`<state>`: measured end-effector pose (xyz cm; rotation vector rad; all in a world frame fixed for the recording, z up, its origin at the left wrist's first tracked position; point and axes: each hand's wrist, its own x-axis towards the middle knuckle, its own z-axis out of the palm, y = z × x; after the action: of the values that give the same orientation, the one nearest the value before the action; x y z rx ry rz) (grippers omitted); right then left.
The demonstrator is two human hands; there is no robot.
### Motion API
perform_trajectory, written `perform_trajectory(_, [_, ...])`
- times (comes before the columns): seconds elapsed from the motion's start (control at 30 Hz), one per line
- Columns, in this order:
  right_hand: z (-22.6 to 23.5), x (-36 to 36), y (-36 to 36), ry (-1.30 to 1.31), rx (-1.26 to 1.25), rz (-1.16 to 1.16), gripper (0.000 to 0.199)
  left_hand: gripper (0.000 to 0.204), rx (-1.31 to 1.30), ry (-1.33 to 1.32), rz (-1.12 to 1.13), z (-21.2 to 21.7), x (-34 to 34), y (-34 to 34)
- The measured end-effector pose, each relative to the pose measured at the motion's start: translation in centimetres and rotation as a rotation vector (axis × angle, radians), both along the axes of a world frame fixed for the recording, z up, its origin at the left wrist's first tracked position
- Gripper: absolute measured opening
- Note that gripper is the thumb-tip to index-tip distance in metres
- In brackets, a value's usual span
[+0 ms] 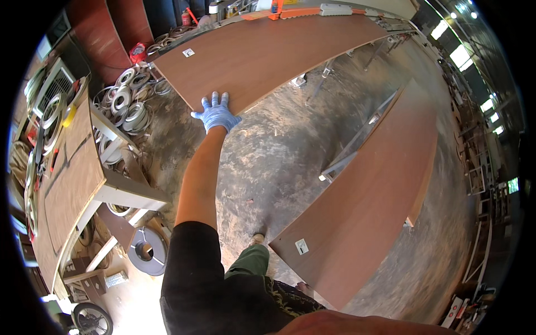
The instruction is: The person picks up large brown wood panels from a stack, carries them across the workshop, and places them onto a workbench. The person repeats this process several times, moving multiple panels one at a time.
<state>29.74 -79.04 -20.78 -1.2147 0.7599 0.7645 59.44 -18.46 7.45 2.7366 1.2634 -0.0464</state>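
Observation:
My left hand [216,115], in a blue and white glove, lies with spread fingers on the near corner of a long brown board [268,47]. The board stretches away to the far right along a bench, with a small pale label [188,53] near its left end. My right forearm [357,325] crosses the lower edge, and its hand is out of the picture. A second long brown board [357,206] rests to my right on a metal frame [363,134], a pale label [301,246] near its closest end.
Left stands a wooden worktable [72,178] with white legs. Rolls of edging strip [125,103] are heaped beyond it, and a dark grey roll [148,251] leans below. A wheel [92,321] shows lower left. Orange tools [276,8] lie behind the far board. The concrete floor [262,162] is stained.

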Motion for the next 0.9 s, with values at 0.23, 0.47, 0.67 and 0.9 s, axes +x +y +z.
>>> perform_trajectory(0.23, [-0.6,-1.8,-4.6,-0.125,-0.322,0.006,0.028,0.085,0.0,0.025,-0.026,0.5,4.2,-0.8])
perform_trajectory(0.47, [1.4,-1.7,-10.9,-0.146,-1.003,-0.07,0.03,0.075,0.321,-0.164,-0.537,-8.0,0.9,-6.6])
perform_trajectory(0.67, [7.1,3.0,-14.0,0.08,-1.509,0.111,0.057,0.073,-0.39,-0.164,-0.501,-22.3,-17.2,-17.9])
perform_trajectory(0.9, [2.7,7.4,-22.4,-0.404,-0.47,-0.135,0.06,0.076,-1.013,0.194,-0.161,-27.8,-35.6,-29.6])
